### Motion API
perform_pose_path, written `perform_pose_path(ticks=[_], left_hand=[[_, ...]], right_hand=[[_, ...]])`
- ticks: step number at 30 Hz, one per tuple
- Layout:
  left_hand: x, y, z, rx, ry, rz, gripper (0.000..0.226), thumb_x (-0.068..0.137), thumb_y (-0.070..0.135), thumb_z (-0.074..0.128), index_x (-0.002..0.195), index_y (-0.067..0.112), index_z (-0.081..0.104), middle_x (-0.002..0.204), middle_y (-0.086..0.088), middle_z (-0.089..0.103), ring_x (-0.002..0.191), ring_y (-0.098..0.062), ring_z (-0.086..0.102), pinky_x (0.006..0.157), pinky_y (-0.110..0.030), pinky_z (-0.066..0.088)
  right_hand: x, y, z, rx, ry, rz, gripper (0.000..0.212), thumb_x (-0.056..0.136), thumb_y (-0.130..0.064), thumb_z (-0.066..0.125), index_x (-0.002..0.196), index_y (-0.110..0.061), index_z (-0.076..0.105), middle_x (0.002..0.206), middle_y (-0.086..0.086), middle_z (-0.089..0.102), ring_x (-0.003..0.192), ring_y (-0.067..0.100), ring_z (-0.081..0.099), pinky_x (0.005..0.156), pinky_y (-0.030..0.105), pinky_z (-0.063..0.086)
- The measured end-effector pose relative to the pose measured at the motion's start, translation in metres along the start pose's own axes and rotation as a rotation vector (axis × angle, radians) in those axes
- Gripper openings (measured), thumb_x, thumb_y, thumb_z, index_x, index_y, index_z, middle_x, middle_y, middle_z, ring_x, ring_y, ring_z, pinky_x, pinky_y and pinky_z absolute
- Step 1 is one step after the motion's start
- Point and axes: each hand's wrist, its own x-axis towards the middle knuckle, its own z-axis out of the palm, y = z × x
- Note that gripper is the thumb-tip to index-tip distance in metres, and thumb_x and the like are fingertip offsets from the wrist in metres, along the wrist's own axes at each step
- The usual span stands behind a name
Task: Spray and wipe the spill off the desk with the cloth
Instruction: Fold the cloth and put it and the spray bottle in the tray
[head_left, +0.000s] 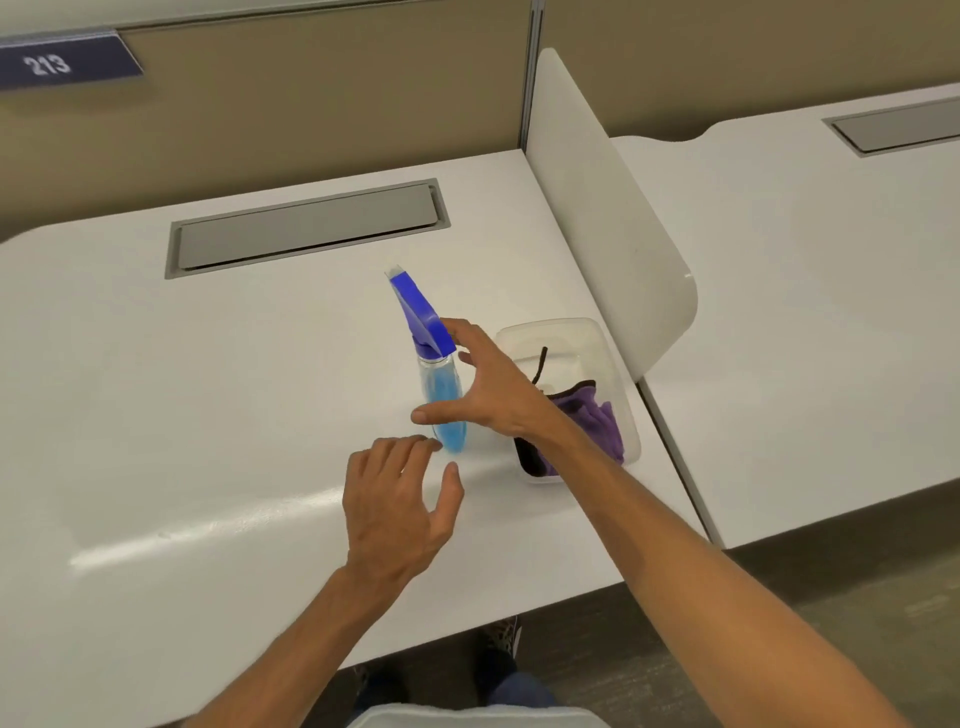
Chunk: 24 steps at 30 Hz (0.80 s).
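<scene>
A clear spray bottle (441, 395) with blue liquid and a blue trigger head stands upright near the middle of the white desk (156, 389). My right hand (488, 389) is open right beside the bottle's neck, fingers spread, not closed on it. My left hand (400, 504) hovers open just in front of the bottle's base, fingertips near it. A purple cloth (592, 421) with a dark edge lies in a clear plastic tub (618, 374) to the right of the bottle. I cannot make out a spill on the desk; only a glare streak shows.
A grey cable hatch (306, 228) is set into the desk at the back. A white divider panel (597, 208) rises along the desk's right side, with another desk (805, 312) beyond it. The tan partition wall carries a sign "213" (52, 65).
</scene>
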Motion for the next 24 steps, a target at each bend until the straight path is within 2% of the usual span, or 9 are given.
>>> perform_pose_path(ticks=[3,6,8,10,14,16,19,20,24], left_hand=[[-0.002,-0.015,-0.001,0.027,-0.019,-0.121,0.055,0.089,0.049,0.051,0.121,0.007,0.067,0.123,-0.012,0.069,0.112,-0.031,0.064,0.097,-0.048,0.048],[0.002,-0.022,-0.001,0.039,-0.062,-0.205,0.067,0.089,0.056,0.045,0.135,0.008,0.057,0.143,-0.014,0.058,0.130,-0.033,0.056,0.109,-0.055,0.043],[0.004,-0.026,-0.002,0.047,-0.076,-0.226,0.069,0.090,0.056,0.044,0.138,0.008,0.055,0.149,-0.014,0.052,0.135,-0.033,0.052,0.113,-0.054,0.038],[0.006,-0.029,-0.002,0.053,-0.076,-0.227,0.068,0.090,0.055,0.044,0.138,0.008,0.054,0.152,-0.013,0.049,0.136,-0.032,0.050,0.113,-0.053,0.036],[0.013,-0.029,-0.005,0.040,-0.057,-0.225,0.066,0.091,0.053,0.045,0.137,0.007,0.054,0.152,-0.014,0.048,0.136,-0.032,0.049,0.112,-0.054,0.037],[0.017,-0.028,-0.005,0.036,-0.045,-0.200,0.064,0.092,0.052,0.045,0.137,0.007,0.053,0.152,-0.013,0.047,0.137,-0.031,0.048,0.112,-0.052,0.036],[0.025,-0.025,-0.003,0.023,-0.036,-0.167,0.060,0.093,0.047,0.049,0.137,0.006,0.053,0.152,-0.013,0.046,0.137,-0.031,0.047,0.112,-0.050,0.035],[0.028,-0.024,-0.001,0.016,-0.038,-0.158,0.060,0.094,0.046,0.050,0.138,0.006,0.052,0.153,-0.013,0.046,0.138,-0.031,0.047,0.113,-0.050,0.035],[0.041,-0.015,0.010,0.007,-0.077,-0.108,0.067,0.098,0.050,0.041,0.148,0.006,0.044,0.161,-0.013,0.036,0.149,-0.029,0.035,0.121,-0.049,0.026]], right_hand=[[0.017,0.000,0.017,0.063,-0.028,0.019,0.080,0.078,-0.027,0.087,0.144,-0.016,0.044,0.142,0.002,0.055,0.127,0.019,0.052,0.103,0.033,0.045],[0.028,0.004,0.028,0.075,0.049,0.014,0.042,0.084,-0.024,0.082,0.119,-0.012,0.062,0.113,0.001,0.069,0.106,0.018,0.064,0.093,0.032,0.050],[0.031,0.005,0.033,0.092,0.117,0.025,0.027,0.085,-0.025,0.080,0.104,-0.016,0.063,0.093,-0.007,0.068,0.088,0.011,0.064,0.084,0.024,0.050],[0.030,0.004,0.038,0.106,0.182,0.026,0.025,0.085,-0.027,0.080,0.098,-0.019,0.060,0.083,-0.014,0.062,0.079,0.005,0.062,0.076,0.014,0.047],[0.023,-0.012,0.034,0.212,0.387,-0.020,0.027,0.084,-0.027,0.081,0.096,-0.020,0.058,0.080,-0.017,0.061,0.075,0.001,0.063,0.072,0.013,0.052],[0.016,-0.025,0.019,0.244,0.475,-0.067,0.029,0.084,-0.025,0.081,0.099,-0.015,0.059,0.082,-0.013,0.062,0.079,0.001,0.064,0.074,0.020,0.057],[0.006,-0.045,-0.010,0.287,0.590,-0.127,0.040,0.086,-0.019,0.078,0.117,-0.005,0.056,0.097,0.000,0.064,0.093,0.018,0.067,0.083,0.038,0.061],[0.004,-0.050,-0.020,0.291,0.634,-0.140,0.044,0.087,-0.017,0.077,0.122,-0.002,0.054,0.102,0.002,0.064,0.096,0.020,0.067,0.084,0.038,0.061],[-0.001,-0.054,-0.049,0.258,0.830,-0.172,0.043,0.090,-0.020,0.075,0.124,-0.009,0.052,0.103,-0.008,0.062,0.090,0.000,0.066,0.076,0.015,0.057]])
